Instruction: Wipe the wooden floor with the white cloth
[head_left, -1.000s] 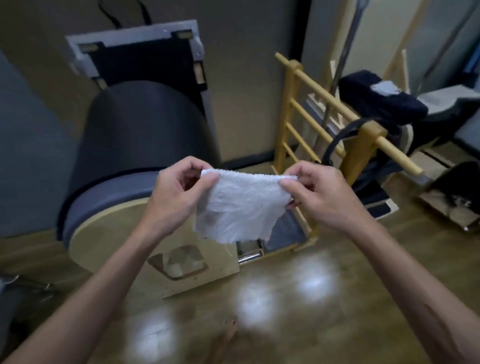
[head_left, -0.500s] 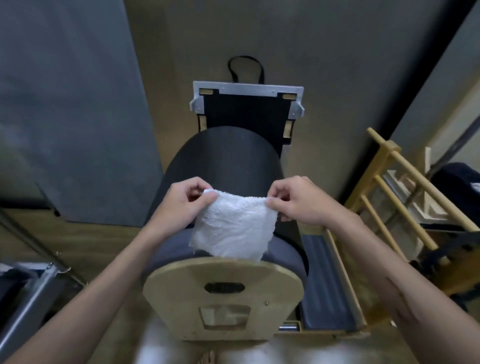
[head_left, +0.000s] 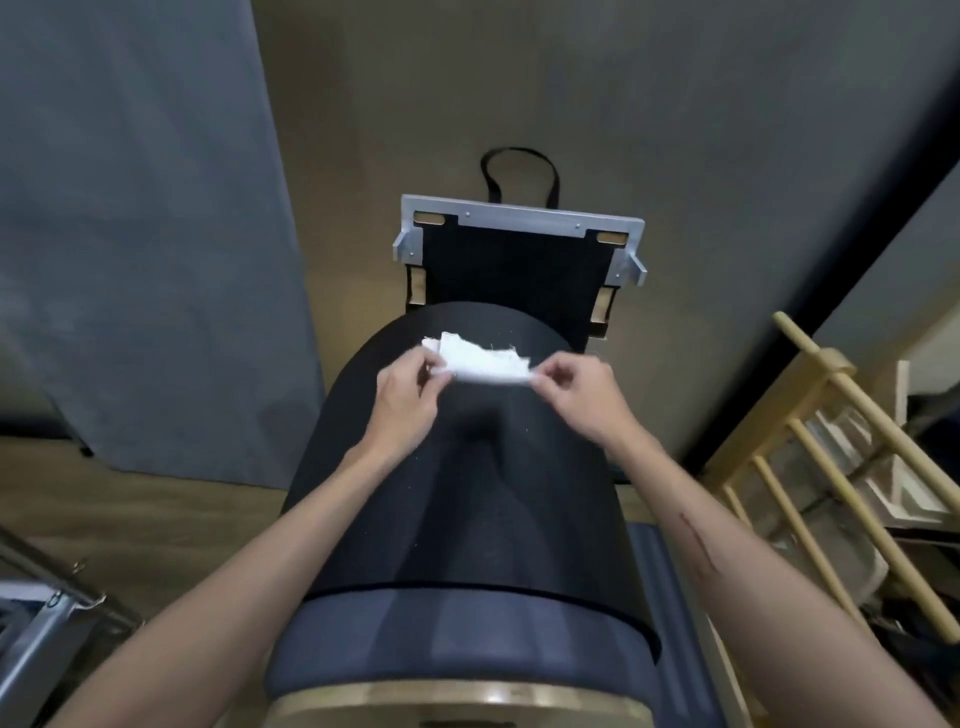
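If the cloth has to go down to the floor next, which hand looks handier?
Probably the left hand: it grips the white cloth on the side where bare wooden floor shows; a wooden ladder rack crowds the right hand.

Wooden floor (head_left: 156, 519) lay brown and bare at the left, a dark padded barrel (head_left: 467, 519) stood on it, a wooden ladder frame (head_left: 831, 467) at right.

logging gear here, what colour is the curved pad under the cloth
Black, over a dark blue-grey lower band; head view: curved pad.

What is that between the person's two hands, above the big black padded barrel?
The white cloth, stretched from left hand to right hand, each pinching an end; the head view shows it over the black barrel.
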